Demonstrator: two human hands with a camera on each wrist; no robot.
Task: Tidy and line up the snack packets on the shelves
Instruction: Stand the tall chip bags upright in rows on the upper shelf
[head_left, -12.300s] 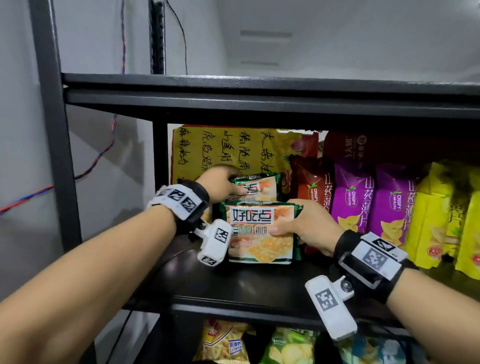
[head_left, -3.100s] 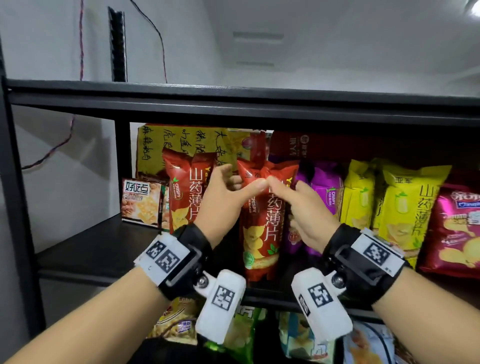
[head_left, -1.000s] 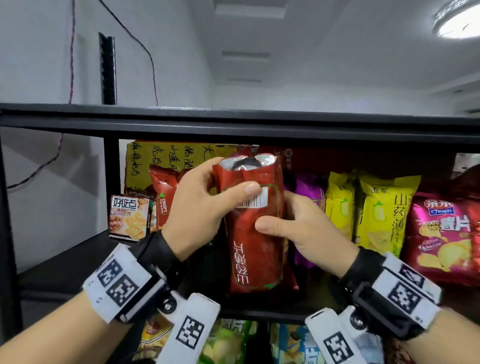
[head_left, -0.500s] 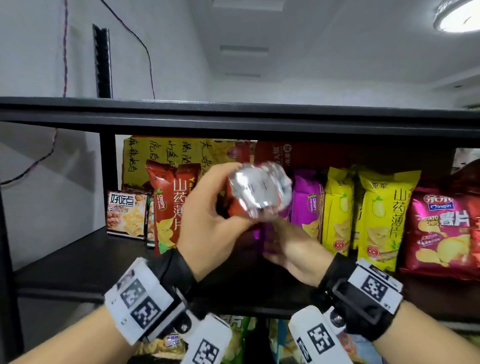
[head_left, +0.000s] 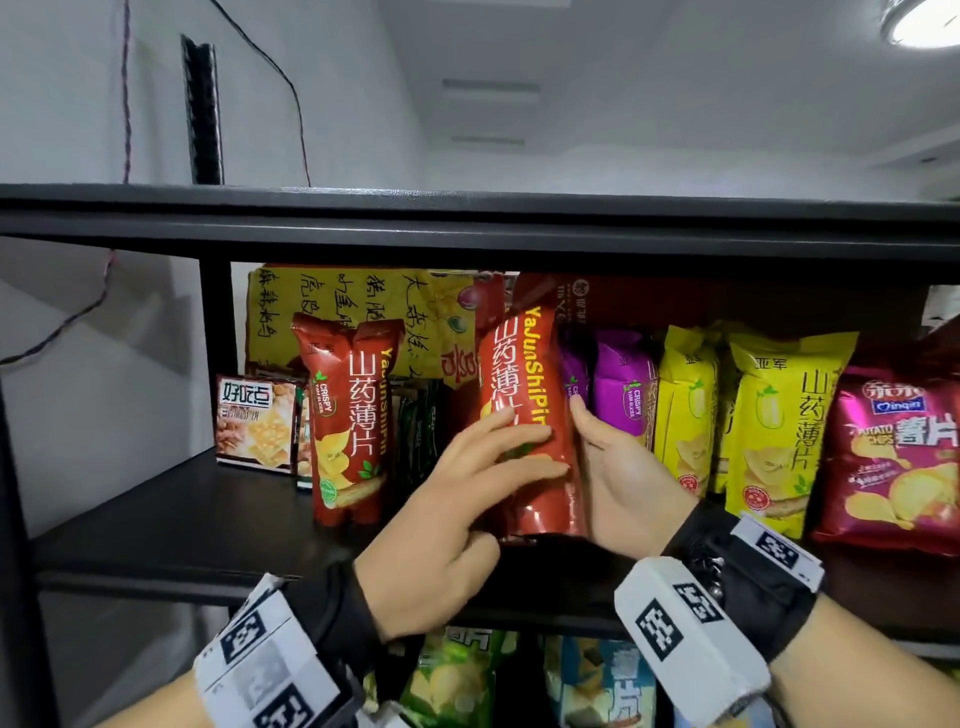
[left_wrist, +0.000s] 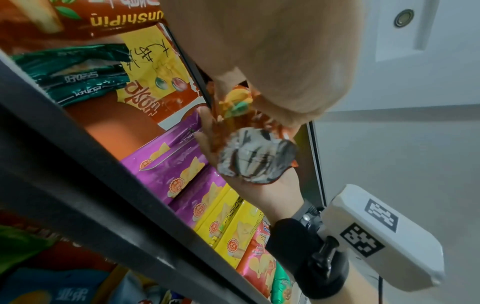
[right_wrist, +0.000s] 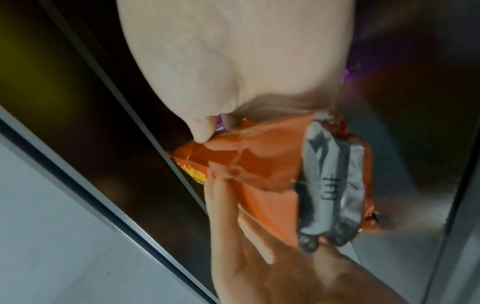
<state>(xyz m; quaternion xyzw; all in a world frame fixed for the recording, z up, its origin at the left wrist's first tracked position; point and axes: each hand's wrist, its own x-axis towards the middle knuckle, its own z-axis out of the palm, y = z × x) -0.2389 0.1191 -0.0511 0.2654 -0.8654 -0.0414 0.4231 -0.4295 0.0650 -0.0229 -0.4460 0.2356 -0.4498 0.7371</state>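
A red yam-crisp packet (head_left: 524, 364) stands upright on the black shelf (head_left: 156, 525), between a second red packet (head_left: 348, 415) on its left and purple packets (head_left: 623, 384) on its right. My left hand (head_left: 457, 499) lies across its front with fairly straight fingers that press on it. My right hand (head_left: 618, 478) holds its right side, thumb on the front edge and fingers behind. In the left wrist view the packet's silver bottom (left_wrist: 255, 158) rests against the right palm (left_wrist: 265, 191). The right wrist view shows the red packet (right_wrist: 259, 164) close up.
Yellow packets (head_left: 779, 426) and a pink chips packet (head_left: 893, 457) continue the row to the right. A cracker packet (head_left: 254, 421) stands at the far left, with bare shelf in front of it. The upper shelf beam (head_left: 467, 218) hangs low overhead. More packets (head_left: 457, 675) fill the shelf below.
The red packet, lifted and turned bottom-up towards me half a second ago, now stands upright in the row. Both hands came down with it and sit on its front and right side.
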